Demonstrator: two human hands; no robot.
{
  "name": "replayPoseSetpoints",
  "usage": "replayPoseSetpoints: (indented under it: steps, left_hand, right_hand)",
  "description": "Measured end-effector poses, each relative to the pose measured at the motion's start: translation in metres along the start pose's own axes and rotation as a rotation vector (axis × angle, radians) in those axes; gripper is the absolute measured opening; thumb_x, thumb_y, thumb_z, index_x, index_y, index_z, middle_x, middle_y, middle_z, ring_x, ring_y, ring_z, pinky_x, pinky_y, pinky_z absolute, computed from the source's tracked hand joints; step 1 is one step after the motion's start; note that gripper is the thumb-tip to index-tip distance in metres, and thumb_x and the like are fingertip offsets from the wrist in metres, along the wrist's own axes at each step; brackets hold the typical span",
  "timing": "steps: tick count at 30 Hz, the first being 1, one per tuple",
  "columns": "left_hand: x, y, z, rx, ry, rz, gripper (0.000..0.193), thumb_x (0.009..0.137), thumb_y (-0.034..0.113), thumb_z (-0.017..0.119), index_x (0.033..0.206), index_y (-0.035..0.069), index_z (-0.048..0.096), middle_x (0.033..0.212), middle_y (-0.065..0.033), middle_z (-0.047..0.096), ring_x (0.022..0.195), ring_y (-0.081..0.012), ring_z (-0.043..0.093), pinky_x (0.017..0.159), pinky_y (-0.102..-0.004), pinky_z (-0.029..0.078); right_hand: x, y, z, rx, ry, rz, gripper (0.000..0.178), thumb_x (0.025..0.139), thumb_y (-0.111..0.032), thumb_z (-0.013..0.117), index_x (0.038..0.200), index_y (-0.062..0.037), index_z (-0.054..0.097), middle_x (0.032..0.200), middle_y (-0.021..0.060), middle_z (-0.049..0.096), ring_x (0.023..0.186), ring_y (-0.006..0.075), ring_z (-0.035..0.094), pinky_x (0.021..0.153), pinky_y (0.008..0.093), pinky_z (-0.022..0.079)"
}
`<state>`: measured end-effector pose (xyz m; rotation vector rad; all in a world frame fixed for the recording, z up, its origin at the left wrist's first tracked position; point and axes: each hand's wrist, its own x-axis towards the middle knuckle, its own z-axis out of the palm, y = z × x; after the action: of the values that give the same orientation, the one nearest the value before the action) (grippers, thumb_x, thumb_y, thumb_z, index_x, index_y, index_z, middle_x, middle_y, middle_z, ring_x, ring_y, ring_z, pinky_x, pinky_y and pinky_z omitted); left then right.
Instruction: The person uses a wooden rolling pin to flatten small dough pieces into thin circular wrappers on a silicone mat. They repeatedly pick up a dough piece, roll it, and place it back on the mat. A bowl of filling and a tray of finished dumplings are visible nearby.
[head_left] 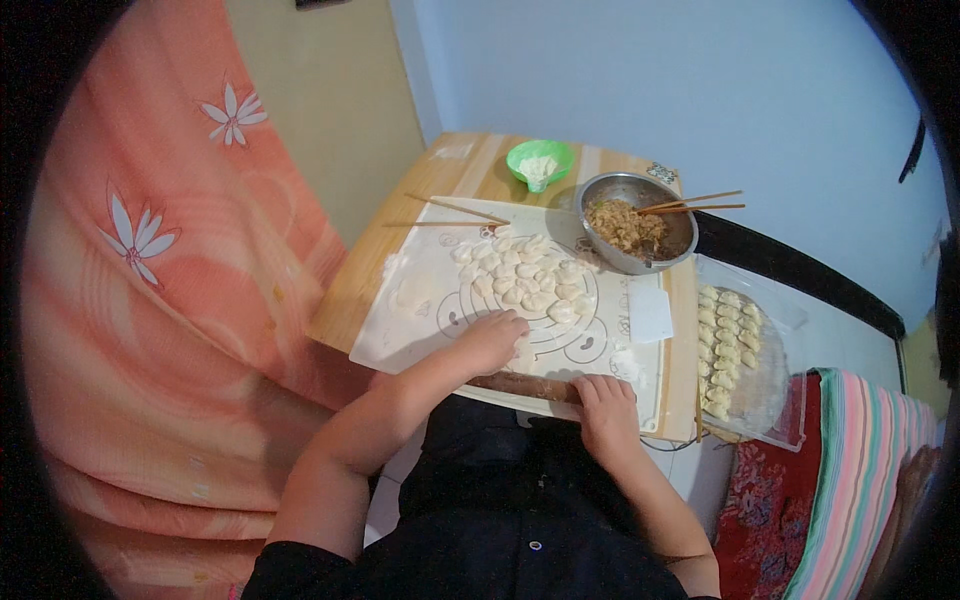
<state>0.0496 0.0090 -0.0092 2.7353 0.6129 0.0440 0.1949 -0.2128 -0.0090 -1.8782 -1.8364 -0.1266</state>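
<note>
Fingers of my right hand (608, 412) bend over the right end of the rolling pin (535, 387), grasping it at the near edge of the white mat (390, 335). My left hand (488, 342) lies low just beyond the pin's left end, fingertips toward the dough pieces (530, 275); whether it pinches anything I cannot tell, since its back hides the palm side. To roll well, I judge, I need light, even pressure from the right palm while the left turns the dough a little between strokes. The pale pieces sit in a loose heap just past my left hand; many touch, so a dusting should keep them from sticking. Farther off, the steel bowl (620, 186) of brown mixture stands to the right, and beyond it the green bowl (518, 156) holds white powder, handy for that.
</note>
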Motion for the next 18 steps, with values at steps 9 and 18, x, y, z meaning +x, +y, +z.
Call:
replayPoseSetpoints:
  steps: [9,18]
  left_hand:
    - [0.008,0.007,-0.02,-0.064,-0.005,-0.006,0.015,0.082,0.013,0.066,0.094,0.007,0.059,0.098,-0.0104,0.062,0.096,-0.0322,0.059,0.084,-0.0418,0.046]
    - [-0.005,0.027,-0.012,0.118,0.212,0.568,0.015,0.085,0.017,0.062,0.096,0.008,0.059,0.099,-0.0093,0.061,0.1,-0.0291,0.057,0.088,-0.0397,0.045]
  right_hand:
    - [-0.027,0.002,-0.015,0.069,-0.01,0.038,0.04,0.076,-0.005,0.066,0.114,-0.0042,0.057,0.109,0.0112,0.061,0.103,0.0299,0.057,0.088,0.0419,0.042]
    - [-0.028,-0.003,-0.022,0.074,-0.033,0.052,0.043,0.072,-0.004,0.071,0.113,-0.0055,0.057,0.106,0.0107,0.062,0.101,0.0305,0.057,0.086,0.0419,0.042]
